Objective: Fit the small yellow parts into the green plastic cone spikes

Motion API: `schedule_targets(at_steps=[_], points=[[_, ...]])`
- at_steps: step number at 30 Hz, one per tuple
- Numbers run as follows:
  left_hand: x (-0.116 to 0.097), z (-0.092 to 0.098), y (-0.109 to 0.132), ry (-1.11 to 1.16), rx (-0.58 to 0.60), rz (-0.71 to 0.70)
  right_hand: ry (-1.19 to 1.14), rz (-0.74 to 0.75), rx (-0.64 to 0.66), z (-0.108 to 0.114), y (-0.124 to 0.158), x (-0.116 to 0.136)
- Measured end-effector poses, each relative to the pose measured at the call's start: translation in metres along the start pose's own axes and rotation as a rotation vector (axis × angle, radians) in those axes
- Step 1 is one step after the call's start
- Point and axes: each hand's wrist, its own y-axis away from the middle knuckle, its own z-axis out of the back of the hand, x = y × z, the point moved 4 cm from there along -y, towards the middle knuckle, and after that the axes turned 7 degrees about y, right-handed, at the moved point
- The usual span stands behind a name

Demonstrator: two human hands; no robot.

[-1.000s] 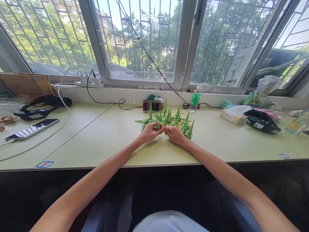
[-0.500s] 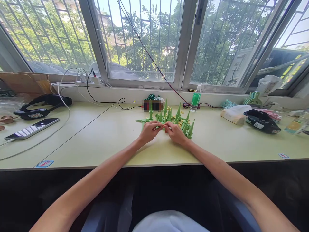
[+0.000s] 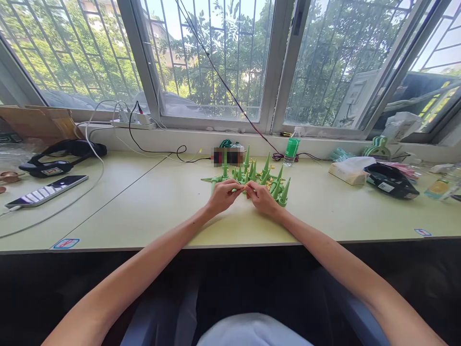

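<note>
My left hand (image 3: 224, 196) and my right hand (image 3: 264, 198) meet at the fingertips above the table, both pinched closed. Whatever small thing sits between the fingers is hidden by them. Just behind and beside my hands stand several green cone-shaped spikes (image 3: 284, 193), most of them upright. One green spiked piece (image 3: 216, 180) by my left hand points sideways. Small yellow parts (image 3: 272, 176) lie among the green pieces, too small to make out.
Behind the spikes is a blurred dark box (image 3: 226, 157), with a green-labelled bottle (image 3: 292, 147) to its right. Farther right are a tissue pack (image 3: 347, 170) and a black strapped device (image 3: 392, 181). At left lie a phone (image 3: 47, 191), a black headset (image 3: 54, 163) and a white cable (image 3: 101, 168).
My hands stay almost in the same place, fingertips together. A small reddish-brown bit seen under the right fingertips earlier is no longer visible.
</note>
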Motion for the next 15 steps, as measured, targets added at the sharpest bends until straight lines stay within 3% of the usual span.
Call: schedule_targets(at_steps=[15], points=[[-0.0027,-0.0008,0.0016,0.019,0.004,0.01,-0.001,0.004,-0.004,0.0009,0.0,0.0025]])
